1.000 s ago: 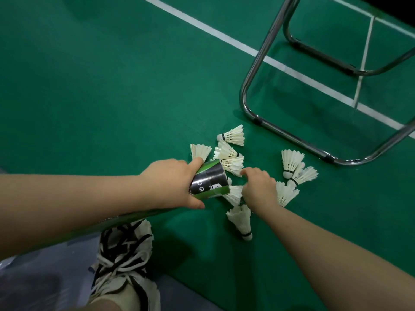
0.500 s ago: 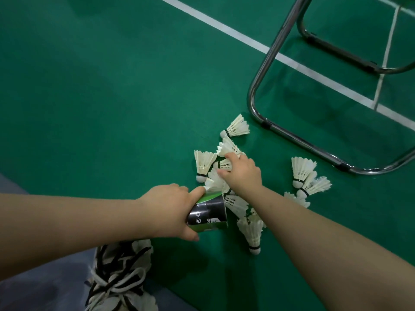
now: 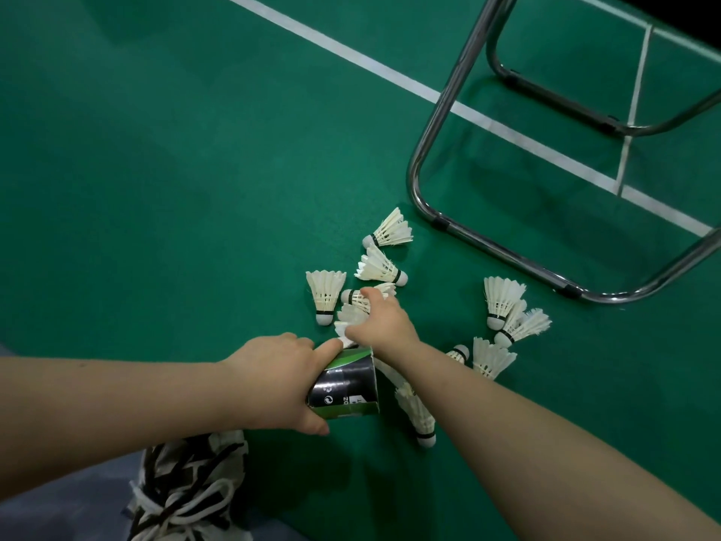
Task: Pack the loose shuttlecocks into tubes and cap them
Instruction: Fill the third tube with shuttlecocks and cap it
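Beside chair frame (image 3: 503, 253), left hand (image 3: 273, 380) wrapped around tube (image 3: 347, 388), right hand (image 3: 384, 326) clenched on shuttlecock (image 3: 353, 296) amid loose shuttlecocks (image 3: 325, 292)

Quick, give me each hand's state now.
Left hand: grips the green-and-black cardboard tube.
Right hand: on a white feathered shuttlecock; grip cannot be told.

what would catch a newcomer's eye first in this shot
White shuttlecocks lie scattered on the green court floor, just in front of the person. The left hand grips a green-and-black tube at the pile's near edge, while the right hand reaches among them. A chrome chair frame stands at upper right.
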The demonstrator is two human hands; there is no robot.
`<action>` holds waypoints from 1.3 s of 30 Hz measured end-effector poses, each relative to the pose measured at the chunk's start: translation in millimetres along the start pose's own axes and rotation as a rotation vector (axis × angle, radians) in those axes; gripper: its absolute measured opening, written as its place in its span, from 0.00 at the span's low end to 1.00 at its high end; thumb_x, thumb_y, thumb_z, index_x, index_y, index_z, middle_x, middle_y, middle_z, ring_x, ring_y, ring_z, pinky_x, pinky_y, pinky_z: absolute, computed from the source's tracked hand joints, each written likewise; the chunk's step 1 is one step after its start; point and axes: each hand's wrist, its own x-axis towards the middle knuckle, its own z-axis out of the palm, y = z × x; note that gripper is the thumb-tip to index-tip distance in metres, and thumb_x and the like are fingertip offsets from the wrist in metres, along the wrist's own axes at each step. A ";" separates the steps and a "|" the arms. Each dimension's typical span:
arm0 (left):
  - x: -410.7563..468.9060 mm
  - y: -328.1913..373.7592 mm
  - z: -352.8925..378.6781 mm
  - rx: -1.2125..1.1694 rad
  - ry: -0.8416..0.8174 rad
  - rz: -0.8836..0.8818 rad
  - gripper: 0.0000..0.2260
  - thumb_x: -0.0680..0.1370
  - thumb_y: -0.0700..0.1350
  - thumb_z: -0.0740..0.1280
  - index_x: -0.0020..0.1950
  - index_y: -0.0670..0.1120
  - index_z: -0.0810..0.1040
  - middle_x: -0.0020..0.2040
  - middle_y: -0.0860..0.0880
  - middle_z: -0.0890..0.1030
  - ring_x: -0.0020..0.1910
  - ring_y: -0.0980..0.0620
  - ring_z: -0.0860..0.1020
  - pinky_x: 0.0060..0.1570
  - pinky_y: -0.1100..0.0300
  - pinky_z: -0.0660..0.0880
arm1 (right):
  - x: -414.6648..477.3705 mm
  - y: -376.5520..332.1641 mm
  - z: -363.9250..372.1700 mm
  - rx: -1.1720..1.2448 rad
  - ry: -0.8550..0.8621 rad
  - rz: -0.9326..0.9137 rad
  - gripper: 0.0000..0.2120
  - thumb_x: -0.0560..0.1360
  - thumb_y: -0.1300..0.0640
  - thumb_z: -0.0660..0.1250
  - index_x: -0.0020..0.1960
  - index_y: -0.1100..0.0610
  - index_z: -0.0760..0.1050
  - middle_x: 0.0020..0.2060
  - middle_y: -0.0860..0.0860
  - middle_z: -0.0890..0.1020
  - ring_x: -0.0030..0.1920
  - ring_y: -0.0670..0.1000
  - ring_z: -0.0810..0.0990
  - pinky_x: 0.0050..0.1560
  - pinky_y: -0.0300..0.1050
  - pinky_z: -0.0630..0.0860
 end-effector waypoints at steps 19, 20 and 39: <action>20.9 18.1 -31.8 -0.019 0.149 -0.013 0.34 0.64 0.68 0.67 0.61 0.52 0.62 0.46 0.51 0.76 0.48 0.48 0.75 0.42 0.55 0.73 | -27.6 54.7 -62.5 0.352 0.129 0.070 0.13 0.73 0.63 0.59 0.53 0.53 0.78 0.45 0.51 0.81 0.41 0.50 0.77 0.50 0.49 0.77; 24.2 20.9 -36.8 -0.017 0.173 -0.014 0.34 0.64 0.69 0.67 0.61 0.52 0.62 0.46 0.51 0.76 0.47 0.48 0.75 0.41 0.56 0.73 | -29.9 52.7 -65.2 0.352 0.128 0.047 0.13 0.74 0.62 0.59 0.53 0.53 0.78 0.44 0.50 0.81 0.42 0.50 0.77 0.51 0.50 0.78; 59.9 84.0 -242.7 -0.181 0.571 0.035 0.29 0.64 0.67 0.69 0.54 0.51 0.64 0.40 0.52 0.77 0.40 0.49 0.76 0.42 0.54 0.76 | -90.1 -13.7 -277.2 0.846 0.309 -0.116 0.08 0.75 0.57 0.63 0.37 0.53 0.73 0.35 0.52 0.77 0.35 0.50 0.75 0.37 0.41 0.74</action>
